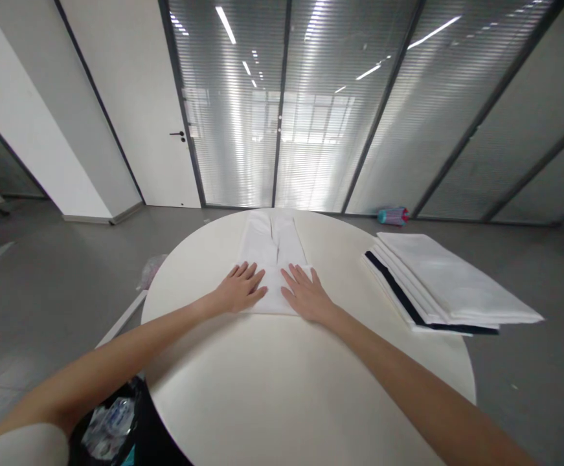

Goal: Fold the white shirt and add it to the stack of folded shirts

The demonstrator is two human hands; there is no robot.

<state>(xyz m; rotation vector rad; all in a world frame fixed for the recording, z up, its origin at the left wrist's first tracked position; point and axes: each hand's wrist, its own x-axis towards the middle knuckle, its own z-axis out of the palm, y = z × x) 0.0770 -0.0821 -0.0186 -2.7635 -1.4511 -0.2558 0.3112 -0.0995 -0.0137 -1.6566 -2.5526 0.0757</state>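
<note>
Folded white trousers (272, 259) are laid on a round table (282, 388), held down by the open, unclenched left hand (239, 288) and right hand (307, 294), apparently to keep the fold flat; a folded stack (447, 285) is set aside nearby.

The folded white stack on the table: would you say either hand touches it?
No, the left hand and right hand both rest on the white trousers, apart from the stack.
</note>
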